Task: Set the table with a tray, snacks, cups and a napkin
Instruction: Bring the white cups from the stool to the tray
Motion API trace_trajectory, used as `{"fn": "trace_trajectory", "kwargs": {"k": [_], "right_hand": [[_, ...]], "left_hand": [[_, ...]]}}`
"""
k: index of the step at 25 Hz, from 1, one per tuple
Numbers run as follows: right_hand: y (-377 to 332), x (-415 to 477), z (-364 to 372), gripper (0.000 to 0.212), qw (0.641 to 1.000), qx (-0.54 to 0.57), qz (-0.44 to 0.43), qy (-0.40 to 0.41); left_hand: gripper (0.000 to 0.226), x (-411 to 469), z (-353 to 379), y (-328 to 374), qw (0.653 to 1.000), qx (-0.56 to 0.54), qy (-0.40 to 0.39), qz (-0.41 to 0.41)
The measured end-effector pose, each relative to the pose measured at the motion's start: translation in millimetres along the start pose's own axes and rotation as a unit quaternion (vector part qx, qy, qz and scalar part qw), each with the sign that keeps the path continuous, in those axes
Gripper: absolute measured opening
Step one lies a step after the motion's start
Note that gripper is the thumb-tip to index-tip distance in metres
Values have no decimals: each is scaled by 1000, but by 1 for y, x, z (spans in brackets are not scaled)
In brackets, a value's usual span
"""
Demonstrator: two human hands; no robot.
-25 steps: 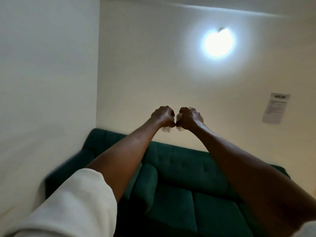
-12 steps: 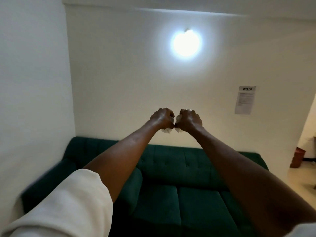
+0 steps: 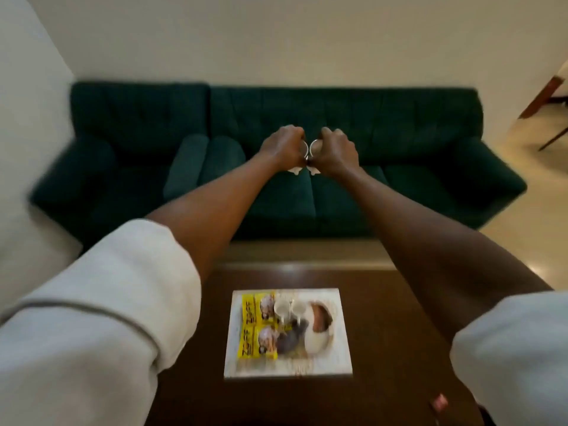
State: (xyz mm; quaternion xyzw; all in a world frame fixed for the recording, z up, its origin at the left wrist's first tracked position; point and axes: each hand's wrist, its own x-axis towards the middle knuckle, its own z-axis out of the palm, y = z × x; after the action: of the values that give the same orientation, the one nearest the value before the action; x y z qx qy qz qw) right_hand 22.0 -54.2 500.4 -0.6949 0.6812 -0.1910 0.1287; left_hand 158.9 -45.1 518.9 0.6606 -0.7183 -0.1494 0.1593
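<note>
Since a moment ago our view has dropped from the wall lamp to the dark desk (image 3: 384, 333), where the tray (image 3: 338, 358) holds yellow snack packets (image 3: 250, 327) and two white cups (image 3: 290, 309). We hold both arms straight out over the green sofa (image 3: 415, 167); left hand (image 3: 281, 149) and right hand (image 3: 336, 150) each keep a clenched grip on something small and white, knuckles nearly touching.

Glossy dark wood table (image 3: 384, 348), matt green cloth sofa (image 3: 415, 118), pale cloth sleeves (image 3: 101, 318).
</note>
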Motion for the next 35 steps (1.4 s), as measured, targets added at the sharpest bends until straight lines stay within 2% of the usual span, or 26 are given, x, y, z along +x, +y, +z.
{"fn": "trace_trajectory", "kwargs": {"k": [4,8,11,14,19,24,28,35], "right_hand": [[81,-66,147,64,991,-7,56,-121],[146,-146,258,55,970,-26,79,-227],[180,-194,322,56,954,-57,89,-281],[204,-231,363,61,948,-76,75,-301],[221,-263,412,60,947,-59,90,-302],[225,-266,437,67,948,-50,83,-304],[222,-269,453,70,951,-47,91,-293],[217,-266,455,79,951,-69,93,-287]], "left_hand": [[54,-43,169,-62,992,-21,-114,-58],[51,-115,309,-113,970,-40,-224,-86],[54,-170,386,-142,961,-44,-256,-99],[54,-210,437,-160,957,-47,-272,-90],[68,-237,487,-184,956,-82,-264,-103],[74,-237,502,-203,960,-58,-260,-87],[68,-233,507,-210,959,-10,-269,-84],[54,-238,507,-204,966,67,-240,-73]]}}
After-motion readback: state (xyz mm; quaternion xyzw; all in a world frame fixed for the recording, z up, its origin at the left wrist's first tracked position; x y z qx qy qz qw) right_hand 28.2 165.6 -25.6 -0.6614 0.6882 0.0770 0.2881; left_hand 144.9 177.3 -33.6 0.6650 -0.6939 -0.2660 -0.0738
